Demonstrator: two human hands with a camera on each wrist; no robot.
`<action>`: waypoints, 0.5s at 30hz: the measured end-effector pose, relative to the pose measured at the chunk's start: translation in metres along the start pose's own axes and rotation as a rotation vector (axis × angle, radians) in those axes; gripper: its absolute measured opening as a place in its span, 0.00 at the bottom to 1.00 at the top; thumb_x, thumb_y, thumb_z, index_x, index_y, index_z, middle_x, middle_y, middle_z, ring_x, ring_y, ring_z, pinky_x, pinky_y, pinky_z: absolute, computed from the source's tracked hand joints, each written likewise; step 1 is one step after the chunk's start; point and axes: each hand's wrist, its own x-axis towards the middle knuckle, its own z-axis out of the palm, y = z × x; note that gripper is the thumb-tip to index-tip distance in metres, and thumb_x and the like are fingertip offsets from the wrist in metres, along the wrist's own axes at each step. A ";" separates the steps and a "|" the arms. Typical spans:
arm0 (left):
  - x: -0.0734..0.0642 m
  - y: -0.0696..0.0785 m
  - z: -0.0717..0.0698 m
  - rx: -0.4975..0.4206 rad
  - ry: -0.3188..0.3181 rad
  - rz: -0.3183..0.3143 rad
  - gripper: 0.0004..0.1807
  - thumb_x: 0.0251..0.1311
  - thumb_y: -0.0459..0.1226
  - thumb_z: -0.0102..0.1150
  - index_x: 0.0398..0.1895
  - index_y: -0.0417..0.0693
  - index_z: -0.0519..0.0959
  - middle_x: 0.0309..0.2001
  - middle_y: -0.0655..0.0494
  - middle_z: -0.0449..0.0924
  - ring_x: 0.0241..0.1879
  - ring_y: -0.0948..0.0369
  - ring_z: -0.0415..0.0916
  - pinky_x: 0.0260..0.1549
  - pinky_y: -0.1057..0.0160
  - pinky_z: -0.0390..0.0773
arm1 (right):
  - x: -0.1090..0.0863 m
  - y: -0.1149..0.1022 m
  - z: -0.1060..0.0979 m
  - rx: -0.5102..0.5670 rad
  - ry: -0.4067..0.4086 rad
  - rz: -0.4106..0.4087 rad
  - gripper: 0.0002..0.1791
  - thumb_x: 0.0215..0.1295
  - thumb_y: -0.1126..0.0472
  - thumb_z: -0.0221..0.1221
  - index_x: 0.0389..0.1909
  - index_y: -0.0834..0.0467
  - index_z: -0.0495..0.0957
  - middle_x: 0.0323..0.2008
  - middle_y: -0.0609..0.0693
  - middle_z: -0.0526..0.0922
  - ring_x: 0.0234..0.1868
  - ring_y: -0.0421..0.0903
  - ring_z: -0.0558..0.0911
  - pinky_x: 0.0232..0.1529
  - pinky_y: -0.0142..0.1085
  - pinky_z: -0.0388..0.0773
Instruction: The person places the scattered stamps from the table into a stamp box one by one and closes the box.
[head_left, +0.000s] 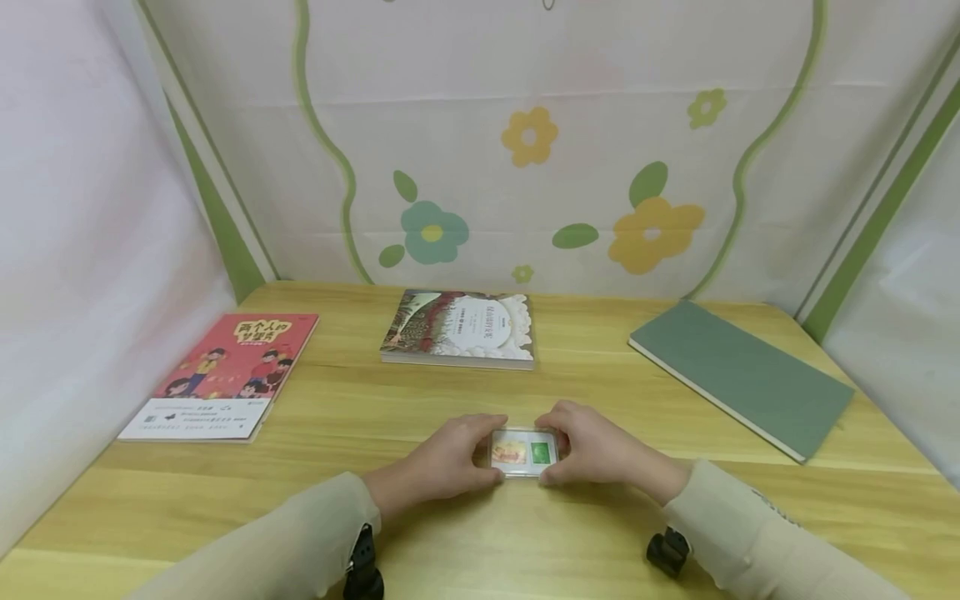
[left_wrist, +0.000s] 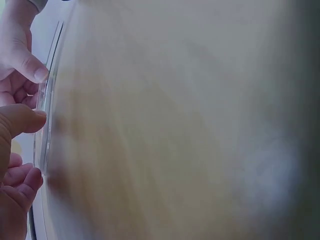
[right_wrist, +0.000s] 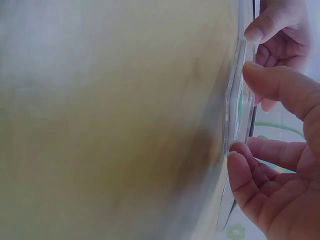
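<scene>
Both hands grip a small flat clear plastic case [head_left: 536, 435], which holds a yellowish-orange picture [head_left: 510, 452] and a green one [head_left: 540, 452] on a white backing. My left hand [head_left: 450, 457] pinches its left end, thumb at the near edge and index finger at the far edge. At the other end, my right hand [head_left: 596, 447] holds it the same way. In the right wrist view, the case [right_wrist: 234, 100] appears edge-on as clear layers, close over the wooden table. Its edge [left_wrist: 47, 120] also shows as a thin strip in the left wrist view.
Beyond the hands lies a thick book [head_left: 480, 325] with an illustrated cover. A red booklet [head_left: 225, 358] with cartoon figures is at the left, and a green hardcover book [head_left: 742, 375] at the right. Flowered white cloth [head_left: 480, 192] surrounds the wooden table [head_left: 337, 417] at back and sides.
</scene>
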 end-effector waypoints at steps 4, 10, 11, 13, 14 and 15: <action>0.000 0.000 0.001 0.009 -0.004 -0.001 0.37 0.50 0.42 0.66 0.64 0.40 0.65 0.61 0.47 0.69 0.61 0.54 0.66 0.61 0.56 0.67 | 0.000 -0.001 0.001 0.003 -0.005 0.017 0.32 0.42 0.53 0.73 0.49 0.64 0.76 0.31 0.45 0.70 0.30 0.40 0.67 0.27 0.28 0.67; 0.000 0.000 0.000 0.007 -0.019 -0.014 0.37 0.50 0.42 0.67 0.64 0.41 0.66 0.62 0.48 0.69 0.61 0.54 0.66 0.60 0.56 0.67 | 0.000 -0.002 0.002 0.030 -0.012 0.073 0.32 0.42 0.54 0.73 0.49 0.63 0.76 0.32 0.46 0.70 0.32 0.42 0.67 0.29 0.29 0.67; 0.001 -0.001 0.000 -0.001 -0.019 -0.016 0.37 0.50 0.42 0.67 0.63 0.41 0.66 0.61 0.48 0.69 0.60 0.54 0.67 0.60 0.56 0.68 | 0.000 -0.002 0.003 0.039 -0.009 0.080 0.32 0.42 0.54 0.73 0.49 0.63 0.76 0.33 0.46 0.70 0.32 0.42 0.67 0.30 0.29 0.67; 0.001 -0.002 0.000 -0.021 -0.019 -0.019 0.36 0.49 0.41 0.68 0.63 0.42 0.67 0.61 0.49 0.70 0.59 0.55 0.68 0.59 0.56 0.69 | 0.000 -0.002 0.004 0.066 0.002 0.091 0.31 0.41 0.55 0.73 0.48 0.63 0.75 0.33 0.47 0.69 0.32 0.42 0.67 0.30 0.29 0.67; 0.001 -0.002 0.000 -0.039 -0.017 -0.018 0.36 0.49 0.41 0.68 0.63 0.43 0.68 0.61 0.50 0.70 0.59 0.56 0.68 0.58 0.57 0.69 | 0.000 -0.002 0.004 0.082 0.011 0.097 0.31 0.41 0.55 0.73 0.48 0.63 0.75 0.33 0.47 0.69 0.33 0.42 0.67 0.30 0.29 0.66; 0.002 -0.003 0.000 -0.058 -0.016 -0.014 0.36 0.49 0.41 0.68 0.62 0.43 0.68 0.60 0.51 0.70 0.59 0.56 0.68 0.58 0.57 0.69 | 0.000 -0.002 0.005 0.098 0.020 0.105 0.31 0.41 0.55 0.73 0.47 0.63 0.75 0.33 0.48 0.69 0.33 0.43 0.67 0.31 0.30 0.66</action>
